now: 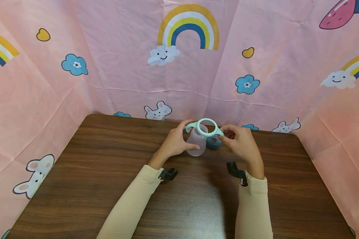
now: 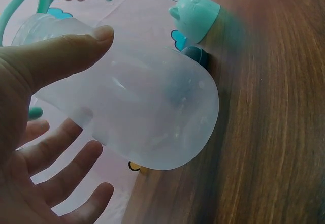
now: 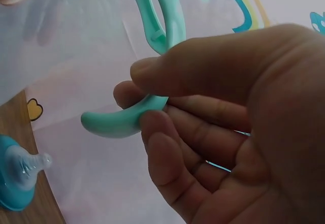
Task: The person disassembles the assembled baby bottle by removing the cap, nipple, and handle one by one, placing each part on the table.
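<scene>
My left hand [image 1: 176, 141] holds a translucent baby bottle [image 2: 147, 102], thumb on one side and fingers on the other. The bottle has no top on it and looks tilted in the left wrist view. Over its mouth is a mint-green two-handled ring [image 1: 207, 127]. My right hand [image 1: 240, 141] pinches one curved handle [image 3: 114, 122] of that ring between thumb and fingers. Whether the ring touches the bottle neck, I cannot tell. Beside the bottle, a clear nipple in a blue collar [image 3: 15, 176] sits on the table.
A mint-green cap with small animal ears [image 2: 195, 16] stands on the wooden table [image 1: 122, 186] beyond the bottle. Pink printed cloth [image 1: 122, 66] hangs along the table's back and sides, close behind both hands.
</scene>
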Demonstrator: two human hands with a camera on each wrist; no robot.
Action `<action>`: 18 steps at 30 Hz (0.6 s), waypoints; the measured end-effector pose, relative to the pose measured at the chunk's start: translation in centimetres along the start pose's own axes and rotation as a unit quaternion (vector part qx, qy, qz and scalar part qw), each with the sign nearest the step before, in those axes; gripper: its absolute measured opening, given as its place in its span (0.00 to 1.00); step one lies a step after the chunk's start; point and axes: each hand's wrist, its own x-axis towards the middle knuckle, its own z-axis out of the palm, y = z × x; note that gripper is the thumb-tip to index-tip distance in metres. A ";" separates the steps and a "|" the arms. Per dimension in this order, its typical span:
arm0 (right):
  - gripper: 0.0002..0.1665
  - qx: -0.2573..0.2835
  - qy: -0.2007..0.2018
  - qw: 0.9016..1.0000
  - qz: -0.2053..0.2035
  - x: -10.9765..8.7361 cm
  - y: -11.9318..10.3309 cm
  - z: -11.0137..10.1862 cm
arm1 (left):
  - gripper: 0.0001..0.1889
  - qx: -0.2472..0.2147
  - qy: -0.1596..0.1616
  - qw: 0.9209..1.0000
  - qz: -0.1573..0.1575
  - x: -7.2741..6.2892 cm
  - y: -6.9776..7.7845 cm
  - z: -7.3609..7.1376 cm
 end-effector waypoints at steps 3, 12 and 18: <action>0.08 -0.004 0.010 1.000 0.006 -0.1 0.2 -0.3 | 0.57 -0.001 0.001 1.000 0.001 0.0 0.0 0.0; 0.11 -0.012 0.049 0.999 0.009 -0.8 0.9 -1.5 | 0.56 0.007 -0.012 1.000 0.002 0.1 -0.1 0.0; 0.10 -0.020 0.067 0.997 0.017 -1.4 2.1 -2.6 | 0.54 0.012 -0.014 1.000 0.003 0.1 0.0 -0.1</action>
